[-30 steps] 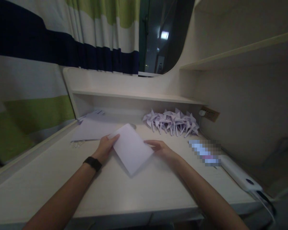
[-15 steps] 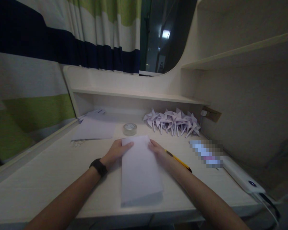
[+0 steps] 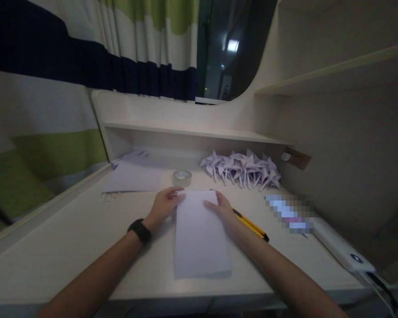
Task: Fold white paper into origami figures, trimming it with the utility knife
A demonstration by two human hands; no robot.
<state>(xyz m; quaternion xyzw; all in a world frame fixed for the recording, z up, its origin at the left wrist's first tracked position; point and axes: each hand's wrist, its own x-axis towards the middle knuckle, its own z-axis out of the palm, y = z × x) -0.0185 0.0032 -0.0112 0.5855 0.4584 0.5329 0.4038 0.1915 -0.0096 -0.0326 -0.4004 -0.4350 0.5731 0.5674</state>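
Head view: the left hand (image 3: 166, 205) and right hand (image 3: 223, 209) pinch the far corners of the paper (image 3: 200, 240), at the near middle of the desk (image 3: 69, 229). It looks light, bendy and easily creased, best held by its edges.

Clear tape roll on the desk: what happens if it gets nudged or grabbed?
The tape roll lies on its flat side, so a nudge would probably slide it rather than roll it. Low and wide, it seems unlikely to tip. It looks like a tightly wound ring, so it should feel fairly stiff when grabbed.
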